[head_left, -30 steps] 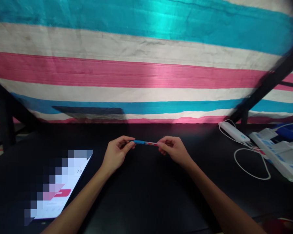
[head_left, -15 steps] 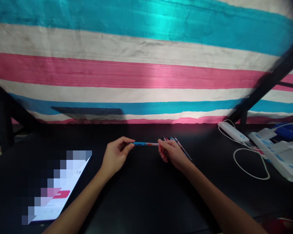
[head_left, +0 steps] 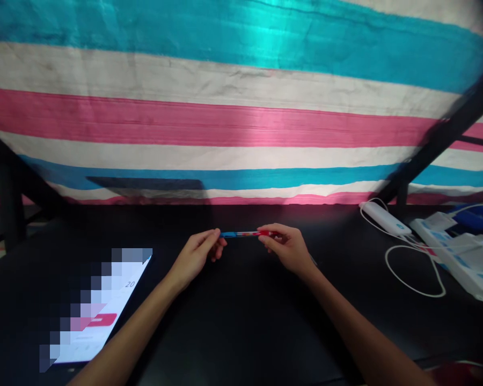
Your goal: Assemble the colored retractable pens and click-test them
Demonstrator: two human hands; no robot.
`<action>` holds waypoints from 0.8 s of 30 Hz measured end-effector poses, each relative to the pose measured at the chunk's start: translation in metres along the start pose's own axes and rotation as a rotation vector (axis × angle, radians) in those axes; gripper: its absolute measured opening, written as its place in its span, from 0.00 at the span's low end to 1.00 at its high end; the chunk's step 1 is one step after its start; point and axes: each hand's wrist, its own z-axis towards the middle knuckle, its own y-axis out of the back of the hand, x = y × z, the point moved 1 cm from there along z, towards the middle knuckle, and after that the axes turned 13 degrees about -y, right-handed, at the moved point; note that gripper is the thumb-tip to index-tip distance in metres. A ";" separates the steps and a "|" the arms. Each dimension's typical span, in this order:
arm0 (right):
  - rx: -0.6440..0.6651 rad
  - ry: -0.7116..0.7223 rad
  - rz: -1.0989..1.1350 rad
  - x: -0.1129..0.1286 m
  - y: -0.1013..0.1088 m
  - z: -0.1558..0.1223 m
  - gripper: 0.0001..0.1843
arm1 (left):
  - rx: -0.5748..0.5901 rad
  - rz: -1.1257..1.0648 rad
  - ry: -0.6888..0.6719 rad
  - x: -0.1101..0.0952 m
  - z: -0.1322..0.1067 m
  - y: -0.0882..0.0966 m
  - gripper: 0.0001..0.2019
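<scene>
A slim pen (head_left: 246, 234) with a blue part at its left, a clear middle and a red right end lies level between my hands, just above the black table. My left hand (head_left: 201, 249) pinches the blue end between thumb and fingers. On the red end, the thumb and fingertips of my right hand (head_left: 287, 246) are closed. Behind the right hand and wrist other pens are almost wholly hidden; only a thin end (head_left: 314, 261) shows.
A lit tablet or phone (head_left: 104, 335), partly pixelated, lies at left on the black table (head_left: 233, 321). To the right are a white device (head_left: 386, 217), a power strip (head_left: 446, 252) and looped white cable (head_left: 443, 284). Striped sheeting (head_left: 241, 123) hangs behind, between dark frame bars (head_left: 430, 145).
My right hand has turned its grip, and the pen's red end now shows. My left hand has shifted slightly right with its fingers curled under. The pens behind have become mostly hidden.
</scene>
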 end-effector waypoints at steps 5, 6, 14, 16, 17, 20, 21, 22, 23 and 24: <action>0.053 0.034 0.073 0.001 -0.001 -0.001 0.09 | 0.064 -0.013 -0.011 0.001 0.000 0.007 0.20; 0.065 0.042 0.079 0.000 -0.002 -0.001 0.09 | 0.070 -0.008 -0.021 0.002 0.000 0.008 0.20; 0.145 -0.016 0.213 -0.010 -0.006 -0.003 0.07 | 0.068 0.156 -0.097 0.000 0.000 0.009 0.22; 0.138 -0.017 0.229 -0.008 -0.006 -0.003 0.07 | 0.077 0.177 -0.098 -0.002 0.000 0.008 0.22; 0.133 -0.018 0.234 -0.008 -0.006 -0.003 0.07 | 0.079 0.189 -0.094 -0.002 0.000 0.007 0.22; 0.122 -0.025 0.228 -0.007 -0.005 -0.002 0.07 | 0.079 0.225 -0.083 -0.002 0.000 0.006 0.22; 0.120 -0.028 0.217 -0.007 -0.005 -0.001 0.07 | 0.078 0.236 -0.083 -0.002 0.000 0.006 0.22; 0.119 -0.031 0.206 -0.008 -0.005 -0.001 0.08 | 0.078 0.247 -0.082 -0.002 0.000 0.006 0.22; 0.117 -0.032 0.197 -0.008 -0.005 0.000 0.08 | 0.078 0.255 -0.079 -0.001 0.000 0.006 0.22; 0.117 -0.032 0.189 -0.009 -0.004 0.000 0.08 | 0.080 0.260 -0.076 -0.001 0.000 0.006 0.22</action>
